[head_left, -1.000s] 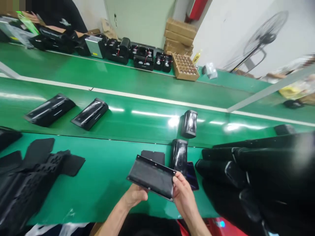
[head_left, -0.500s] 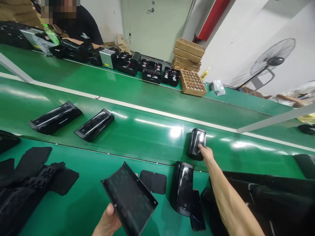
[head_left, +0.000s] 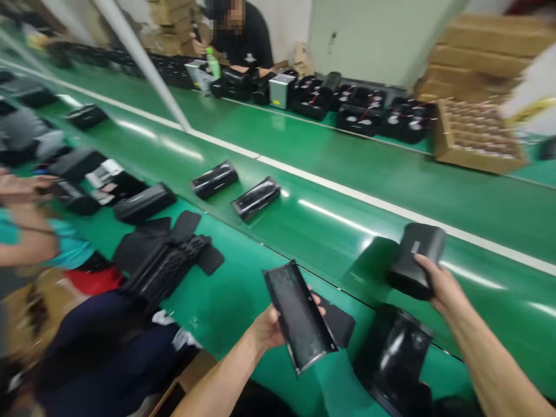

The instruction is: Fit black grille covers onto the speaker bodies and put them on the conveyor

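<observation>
My left hand [head_left: 266, 329] grips a curved black panel [head_left: 299, 313] by its edges, the hollow inner side facing up. My right hand [head_left: 442, 285] is closed around a black plastic housing [head_left: 419, 246], tilted and held over the green belt. Below it on the near bench stands another glossy black housing [head_left: 397, 353]. Flat black pads [head_left: 341, 319] lie on the bench, partly behind the curved panel. Two more black housings [head_left: 215, 179] rest on the belt farther left.
Stacked black pads and perforated strips [head_left: 174, 255] cover the bench at left. A co-worker's arm [head_left: 26, 214] is near several housings at far left. Another person [head_left: 243, 40] works across the belt. A box of small parts [head_left: 480, 136] stands at the back right.
My right hand has raised the housing off the belt and turned it. The panel in my left hand appears more upright and narrower. My view has swung left.
</observation>
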`<act>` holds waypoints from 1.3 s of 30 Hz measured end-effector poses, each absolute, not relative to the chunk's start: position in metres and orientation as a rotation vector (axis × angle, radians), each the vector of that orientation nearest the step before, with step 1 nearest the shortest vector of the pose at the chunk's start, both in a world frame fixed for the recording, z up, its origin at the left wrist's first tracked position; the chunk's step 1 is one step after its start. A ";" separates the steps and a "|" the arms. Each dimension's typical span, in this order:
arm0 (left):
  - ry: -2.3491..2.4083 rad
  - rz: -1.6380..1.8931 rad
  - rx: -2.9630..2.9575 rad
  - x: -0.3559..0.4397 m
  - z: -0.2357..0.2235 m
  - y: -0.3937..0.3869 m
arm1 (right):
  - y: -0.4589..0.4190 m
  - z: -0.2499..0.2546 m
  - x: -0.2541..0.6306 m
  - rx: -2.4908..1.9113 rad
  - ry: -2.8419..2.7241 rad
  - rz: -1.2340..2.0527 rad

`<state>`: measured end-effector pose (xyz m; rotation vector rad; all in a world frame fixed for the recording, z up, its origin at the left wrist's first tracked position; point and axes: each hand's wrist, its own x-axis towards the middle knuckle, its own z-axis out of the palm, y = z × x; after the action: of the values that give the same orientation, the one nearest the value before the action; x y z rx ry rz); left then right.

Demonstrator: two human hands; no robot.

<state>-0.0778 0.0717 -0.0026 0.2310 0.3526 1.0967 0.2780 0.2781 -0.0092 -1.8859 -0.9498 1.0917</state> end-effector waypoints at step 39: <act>0.423 1.162 0.229 -0.041 0.012 0.026 | 0.046 0.126 0.141 -1.773 -1.999 1.319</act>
<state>-0.0414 0.0263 0.0122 0.2294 0.4232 1.1624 0.1406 0.0464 0.1258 -1.7728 -1.9994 1.3192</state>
